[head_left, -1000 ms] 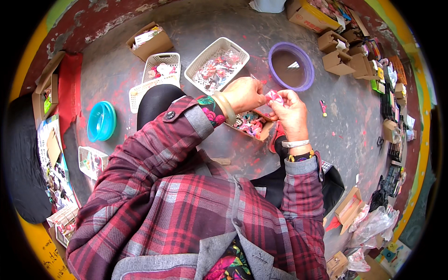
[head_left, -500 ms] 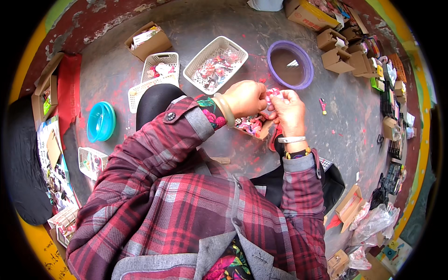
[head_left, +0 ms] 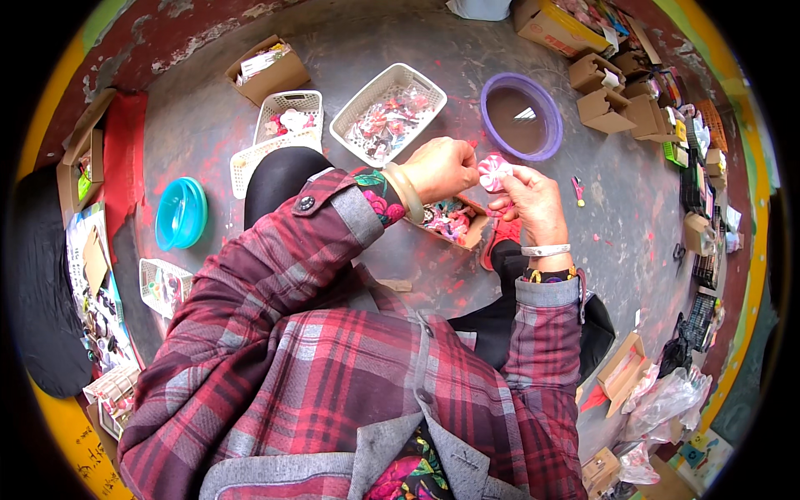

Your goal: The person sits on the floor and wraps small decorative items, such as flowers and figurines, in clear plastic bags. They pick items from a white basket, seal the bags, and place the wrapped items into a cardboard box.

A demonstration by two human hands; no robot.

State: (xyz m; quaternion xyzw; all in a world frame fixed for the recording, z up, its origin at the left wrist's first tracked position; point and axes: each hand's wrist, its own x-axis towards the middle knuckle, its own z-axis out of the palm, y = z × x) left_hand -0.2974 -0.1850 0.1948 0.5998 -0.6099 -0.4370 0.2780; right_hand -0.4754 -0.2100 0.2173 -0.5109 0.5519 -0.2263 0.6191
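the grey concrete floor [head_left: 250, 150], blotched with red stains, carries everything here, and the person sits low on it in a red plaid jacket [head_left: 350, 358] that fills the lower half of the view. a purple round basin [head_left: 546, 146] stands ahead and to the right, a turquoise bowl [head_left: 180, 212] lies well off to the left, and a white lattice basket [head_left: 346, 125] of small mixed pieces sits just ahead of the hands, with a second white basket [head_left: 287, 104] beside it. a small cardboard box [head_left: 475, 233] of pink and dark trinkets lies directly under the hands. the left hand [head_left: 440, 168] is curled closed, its fingertips pinching one side of a small pink and white flower ornament [head_left: 493, 171]; the right hand [head_left: 535, 196] pinches the other side with thumb and forefinger, the remaining fingers loosely bent. the ornament hangs in the air between them, above the cardboard box and just short of the purple basin. the likely slip is the ornament popping out of two fingertip pinches: if both hands pull or twist unevenly, it could come apart, or drop past the box onto the stained floor or into the mixed pieces below, where it would be hard to pick out again. how tightly each pinch holds cannot be told.
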